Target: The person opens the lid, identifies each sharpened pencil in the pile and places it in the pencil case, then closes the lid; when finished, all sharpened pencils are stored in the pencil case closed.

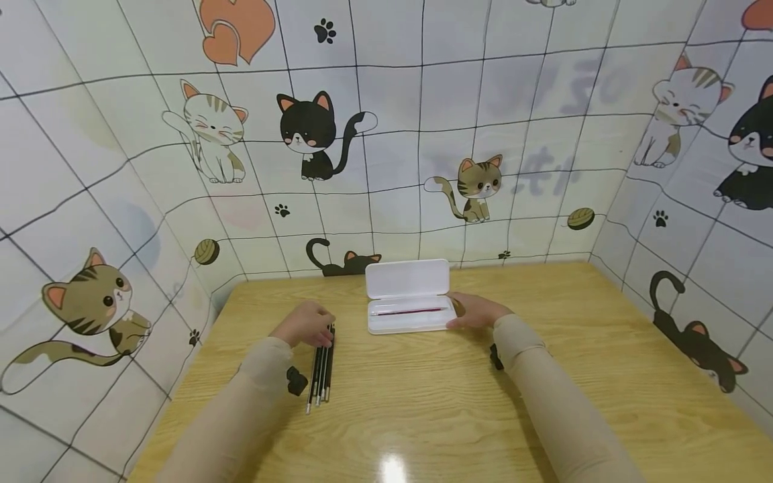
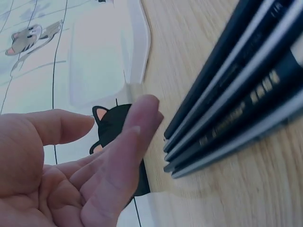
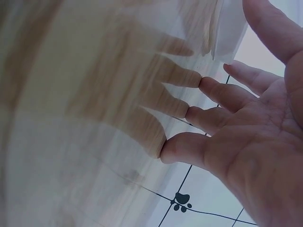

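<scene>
Several dark pencils lie side by side on the table, pale tips toward me; gold lettering shows on one in the left wrist view. My left hand is over their far ends. In the left wrist view its thumb and fingers are apart, with nothing between them, beside the pencils. A white pencil case stands with its lid raised; one thin reddish pencil lies inside. My right hand is at the case's right end, fingers spread and fingertips on the table in the right wrist view.
The wooden table backs onto a wall covering printed with cats and grid lines, which also runs along both sides. Dark wrist pieces sit at both sleeves.
</scene>
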Demonstrator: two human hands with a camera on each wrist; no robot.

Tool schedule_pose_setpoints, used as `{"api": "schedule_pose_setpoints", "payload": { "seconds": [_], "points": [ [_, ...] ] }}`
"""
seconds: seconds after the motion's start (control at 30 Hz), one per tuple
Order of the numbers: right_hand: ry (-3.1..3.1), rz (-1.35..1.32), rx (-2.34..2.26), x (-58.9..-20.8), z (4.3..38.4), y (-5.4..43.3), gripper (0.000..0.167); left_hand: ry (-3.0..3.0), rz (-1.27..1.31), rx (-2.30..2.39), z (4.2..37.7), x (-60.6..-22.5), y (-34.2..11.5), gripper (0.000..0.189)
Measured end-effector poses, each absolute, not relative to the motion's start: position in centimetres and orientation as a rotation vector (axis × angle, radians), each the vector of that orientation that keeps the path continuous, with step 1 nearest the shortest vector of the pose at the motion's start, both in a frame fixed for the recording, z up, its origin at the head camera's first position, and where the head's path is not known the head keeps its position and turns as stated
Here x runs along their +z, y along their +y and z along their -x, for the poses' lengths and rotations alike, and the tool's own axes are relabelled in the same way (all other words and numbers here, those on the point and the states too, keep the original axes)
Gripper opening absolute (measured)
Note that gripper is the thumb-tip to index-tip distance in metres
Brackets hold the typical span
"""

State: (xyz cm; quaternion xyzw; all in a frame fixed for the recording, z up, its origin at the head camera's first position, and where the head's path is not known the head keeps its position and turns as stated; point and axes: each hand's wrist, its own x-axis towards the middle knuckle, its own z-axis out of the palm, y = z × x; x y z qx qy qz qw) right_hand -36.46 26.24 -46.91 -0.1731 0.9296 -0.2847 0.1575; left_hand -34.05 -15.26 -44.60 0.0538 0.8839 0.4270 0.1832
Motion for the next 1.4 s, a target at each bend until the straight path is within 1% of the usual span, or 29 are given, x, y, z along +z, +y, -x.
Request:
{"api": "schedule_pose_setpoints", "payload": {
  "seconds": [0.2,0.43,0.73,0.87,0.97,1.07,1.1,1.2,1.23,1.33,1.4],
  "points": [
    [2.667,0.486,-0.805,-46.9,36.4,26.4,0.079,2.519,-0.174,1.103,33.8,-44.4,-14.4,0.045],
    [2.667,0.489,-0.805,-46.9,36.3,26.3,0.078,2.559,-0.161,1.059,33.5,-44.0,-14.2,0.042],
    [2.666,0.512,-0.817,-47.0,36.3,26.2,0.077,2.547,-0.152,1.029,33.6,-44.6,-13.2,0.042],
    [2.667,0.506,-0.807,-46.9,36.3,26.2,0.078,2.555,-0.229,0.989,33.4,-44.9,-12.6,0.028],
    [2.670,0.495,-0.796,-46.8,36.3,26.3,0.079,2.552,-0.302,0.930,32.9,-45.1,-12.2,0.025],
    [2.672,0.496,-0.792,-46.7,36.2,26.3,0.079,2.533,-0.294,0.915,32.1,-45.2,-11.9,0.018],
    [2.671,0.497,-0.792,-46.7,36.2,26.3,0.079,2.531,-0.286,0.911,31.9,-45.2,-11.7,0.021],
    [2.673,0.506,-0.787,-46.8,36.3,26.3,0.079,2.552,-0.271,0.892,31.2,-45.3,-11.3,0.051],
    [2.676,0.513,-0.782,-46.8,36.3,26.3,0.079,2.566,-0.281,0.866,31.1,-45.4,-11.1,0.057],
    [2.678,0.522,-0.779,-46.8,36.3,26.3,0.079,2.618,-0.314,0.775,30.7,-45.5,-10.8,0.067],
    [2.674,0.517,-0.788,-46.8,36.3,26.3,0.079,2.655,-0.338,0.702,30.6,-45.5,-10.6,0.070]
  ]
}}
